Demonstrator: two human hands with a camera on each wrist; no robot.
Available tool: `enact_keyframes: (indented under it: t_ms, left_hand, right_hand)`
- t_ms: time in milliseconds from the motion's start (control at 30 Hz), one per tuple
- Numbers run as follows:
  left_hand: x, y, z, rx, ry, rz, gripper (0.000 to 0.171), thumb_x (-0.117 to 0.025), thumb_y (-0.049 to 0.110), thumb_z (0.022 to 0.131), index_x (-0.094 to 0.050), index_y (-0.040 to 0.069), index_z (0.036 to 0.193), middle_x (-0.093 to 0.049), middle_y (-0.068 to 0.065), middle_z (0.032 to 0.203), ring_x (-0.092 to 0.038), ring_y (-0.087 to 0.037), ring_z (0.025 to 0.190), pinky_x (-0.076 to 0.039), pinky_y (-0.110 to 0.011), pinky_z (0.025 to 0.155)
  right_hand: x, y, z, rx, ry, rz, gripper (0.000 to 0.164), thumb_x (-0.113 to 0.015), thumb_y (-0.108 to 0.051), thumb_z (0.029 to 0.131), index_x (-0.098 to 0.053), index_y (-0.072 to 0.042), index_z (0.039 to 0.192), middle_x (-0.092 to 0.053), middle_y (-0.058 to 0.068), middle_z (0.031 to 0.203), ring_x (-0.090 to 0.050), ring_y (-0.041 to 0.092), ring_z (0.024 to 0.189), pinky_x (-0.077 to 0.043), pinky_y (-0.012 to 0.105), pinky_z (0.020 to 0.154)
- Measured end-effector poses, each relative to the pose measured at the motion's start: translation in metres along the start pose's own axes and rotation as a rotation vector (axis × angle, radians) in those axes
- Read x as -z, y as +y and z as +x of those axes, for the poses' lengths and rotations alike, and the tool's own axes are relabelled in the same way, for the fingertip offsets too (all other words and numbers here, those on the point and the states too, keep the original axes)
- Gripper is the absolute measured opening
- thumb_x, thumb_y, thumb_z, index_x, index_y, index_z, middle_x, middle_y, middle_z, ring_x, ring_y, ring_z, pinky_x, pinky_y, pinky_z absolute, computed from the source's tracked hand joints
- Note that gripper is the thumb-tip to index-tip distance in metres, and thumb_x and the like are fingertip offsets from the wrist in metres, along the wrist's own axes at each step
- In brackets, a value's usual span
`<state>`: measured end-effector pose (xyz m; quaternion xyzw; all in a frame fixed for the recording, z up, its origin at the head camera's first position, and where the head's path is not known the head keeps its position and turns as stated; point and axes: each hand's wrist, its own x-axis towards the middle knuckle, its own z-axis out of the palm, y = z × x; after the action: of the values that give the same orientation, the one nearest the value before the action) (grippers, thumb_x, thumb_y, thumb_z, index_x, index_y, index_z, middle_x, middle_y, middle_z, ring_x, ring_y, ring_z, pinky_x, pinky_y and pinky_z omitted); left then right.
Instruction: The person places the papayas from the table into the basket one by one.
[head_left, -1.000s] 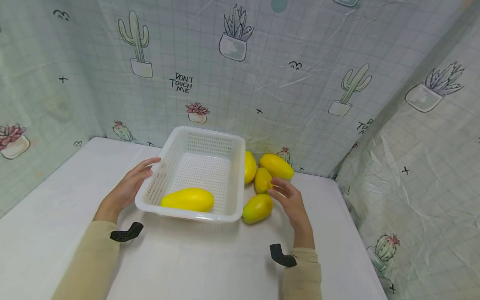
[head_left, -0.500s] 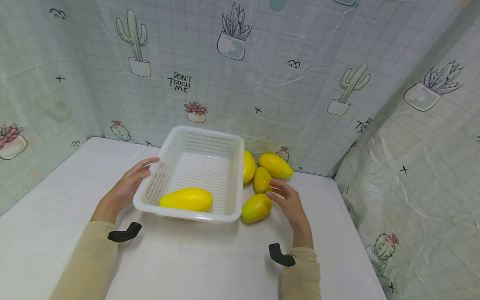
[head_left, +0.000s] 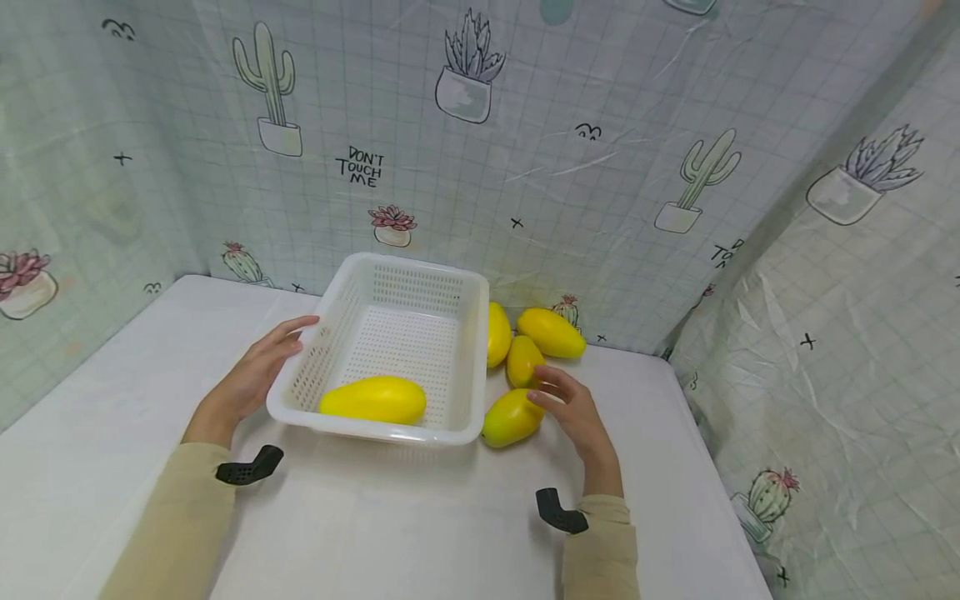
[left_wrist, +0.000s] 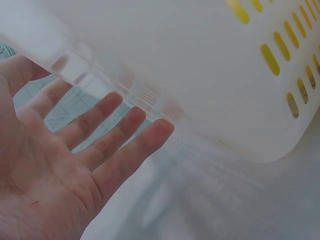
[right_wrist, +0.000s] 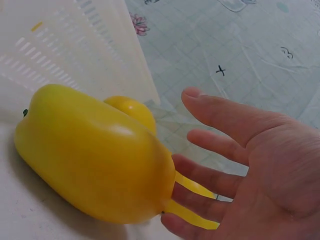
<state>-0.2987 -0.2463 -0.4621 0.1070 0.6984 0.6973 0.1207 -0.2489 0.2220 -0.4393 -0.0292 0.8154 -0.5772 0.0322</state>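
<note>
A white perforated plastic basket stands on the table with one yellow mango lying at its near end. Along the basket's left side is my left hand, fingers spread and nearly straight; in the left wrist view the fingertips lie right at the basket wall. My right hand hovers with loosely bent, spread fingers beside a yellow-green mango to the basket's right. In the right wrist view that mango overlaps some fingertips, and the palm holds nothing.
Behind the near mango sit a smaller mango, another mango by the back curtain, and one partly hidden by the basket. A cactus-print curtain encloses the white table at the back and sides.
My right hand has come slightly toward me, from beside the smaller mango to the near yellow-green one. The left hand, basket and mangoes stay put.
</note>
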Motion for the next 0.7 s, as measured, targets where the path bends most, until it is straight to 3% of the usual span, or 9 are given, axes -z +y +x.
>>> enact_keyframes:
  t_ms: [267, 533, 700]
  left_hand:
    - [0.001, 0.0, 0.0, -0.001, -0.001, 0.002, 0.047, -0.036, 0.033, 0.098, -0.025, 0.031, 0.143, -0.023, -0.003, 0.149, -0.049, -0.007, 0.114, -0.048, -0.022, 0.085]
    - [0.0, 0.0, -0.001, 0.008, 0.017, 0.042, 0.047, -0.037, 0.037, 0.097, -0.025, 0.033, 0.143, -0.019, -0.001, 0.151, -0.045, -0.007, 0.116, -0.047, -0.02, 0.085]
    - [-0.001, 0.0, -0.002, -0.004, 0.011, 0.052, 0.047, -0.036, 0.037, 0.097, -0.025, 0.033, 0.143, -0.02, -0.001, 0.151, -0.044, -0.007, 0.117, -0.047, -0.02, 0.085]
  right_hand:
    - [0.0, -0.013, -0.006, -0.036, -0.039, 0.008, 0.048, -0.063, -0.021, 0.086, -0.049, -0.007, 0.129, -0.046, 0.009, 0.137, -0.04, 0.033, 0.127, -0.034, 0.047, 0.104]
    - [0.001, 0.005, 0.0, -0.1, -0.026, -0.083, 0.04, -0.067, -0.035, 0.081, -0.06, -0.018, 0.117, -0.049, -0.001, 0.133, -0.045, 0.025, 0.124, -0.036, 0.046, 0.104]
    - [0.001, 0.0, -0.003, -0.111, -0.033, -0.087, 0.041, -0.067, -0.032, 0.082, -0.058, -0.016, 0.119, -0.047, 0.001, 0.134, -0.044, 0.026, 0.125, -0.035, 0.047, 0.104]
